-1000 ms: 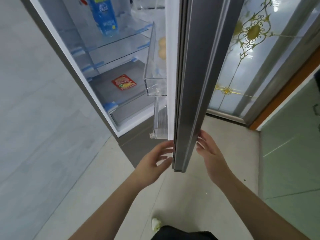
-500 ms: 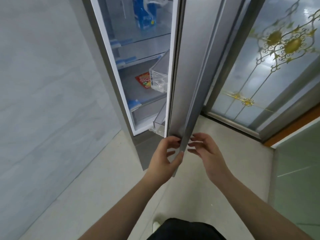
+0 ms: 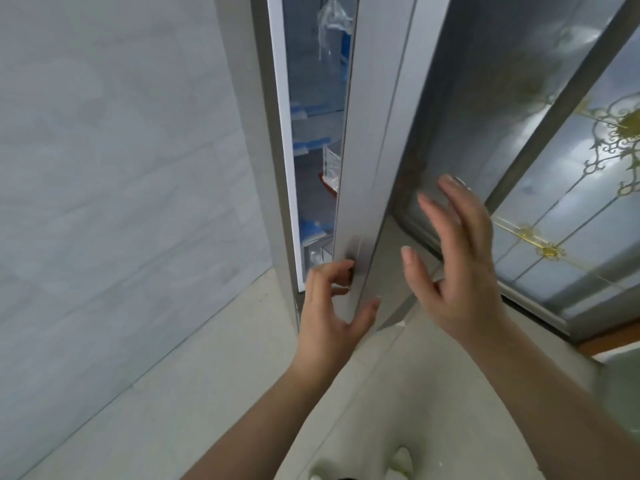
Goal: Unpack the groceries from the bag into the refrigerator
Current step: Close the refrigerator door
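The grey refrigerator door (image 3: pixel 381 133) stands almost closed, leaving a narrow gap onto the lit interior (image 3: pixel 311 98). Through the gap I see glass shelves with blue clips, a clear plastic bag (image 3: pixel 332 22) high up and a sliver of a red packet (image 3: pixel 325 177) lower down. My left hand (image 3: pixel 329 306) grips the door's lower free edge, fingers curled behind it and thumb on the front. My right hand (image 3: pixel 457 271) is spread flat with straight fingers just in front of the door's outer face. No grocery bag is in view.
A pale tiled wall (image 3: pixel 121 202) runs along the left, close to the refrigerator's side. A frosted glass door with gold ornament (image 3: pixel 571 202) stands to the right, behind the refrigerator door. Light floor tiles (image 3: pixel 207 393) lie below, with my feet (image 3: pixel 401 459) at the bottom edge.
The refrigerator door has swung from wide open to nearly closed. Both hands rose along its lower edge; my right hand came off the edge and spread flat.
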The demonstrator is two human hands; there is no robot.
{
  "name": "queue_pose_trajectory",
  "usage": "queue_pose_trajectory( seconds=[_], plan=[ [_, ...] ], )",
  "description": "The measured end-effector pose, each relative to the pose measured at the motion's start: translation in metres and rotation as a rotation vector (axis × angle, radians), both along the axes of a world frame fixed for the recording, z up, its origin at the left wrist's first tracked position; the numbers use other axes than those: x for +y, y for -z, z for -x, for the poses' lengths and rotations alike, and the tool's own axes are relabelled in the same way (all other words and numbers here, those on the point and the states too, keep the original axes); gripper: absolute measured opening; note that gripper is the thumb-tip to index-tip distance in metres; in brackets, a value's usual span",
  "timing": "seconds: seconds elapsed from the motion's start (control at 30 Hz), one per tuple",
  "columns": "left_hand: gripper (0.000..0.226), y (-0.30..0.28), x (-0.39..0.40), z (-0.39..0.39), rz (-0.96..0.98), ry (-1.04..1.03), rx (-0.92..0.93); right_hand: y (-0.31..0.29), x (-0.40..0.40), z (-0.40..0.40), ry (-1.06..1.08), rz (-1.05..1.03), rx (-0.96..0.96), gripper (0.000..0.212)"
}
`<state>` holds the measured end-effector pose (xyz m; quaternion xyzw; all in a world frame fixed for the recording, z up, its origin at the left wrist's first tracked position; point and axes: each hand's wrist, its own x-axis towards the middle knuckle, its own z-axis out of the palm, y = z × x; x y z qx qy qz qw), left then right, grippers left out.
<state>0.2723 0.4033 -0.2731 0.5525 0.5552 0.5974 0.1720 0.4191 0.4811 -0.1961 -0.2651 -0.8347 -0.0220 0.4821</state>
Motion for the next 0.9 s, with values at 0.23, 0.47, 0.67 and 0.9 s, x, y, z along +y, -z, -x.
queue_pose_trajectory(
  seconds=[0.23, 0.47, 0.67, 0.9],
  plan=[
    [0.056, -0.012, 0.021, 0.006, -0.016, -0.139, 0.131, 0.012, 0.04, 0.014, -0.026, -0.148, -0.014, 0.072],
    [0.033, -0.012, 0.031, 0.011, 0.094, -0.287, 0.098, 0.019, 0.071, 0.026, -0.077, -0.214, -0.16, 0.078],
    [0.034, -0.015, 0.045, 0.021, 0.077, -0.38, 0.109, 0.018, 0.086, 0.045, -0.088, -0.189, -0.211, 0.071],
    [0.04, -0.017, 0.063, 0.039, 0.095, -0.425, 0.051, 0.014, 0.106, 0.067, -0.135, -0.155, -0.278, 0.068]
  ],
)
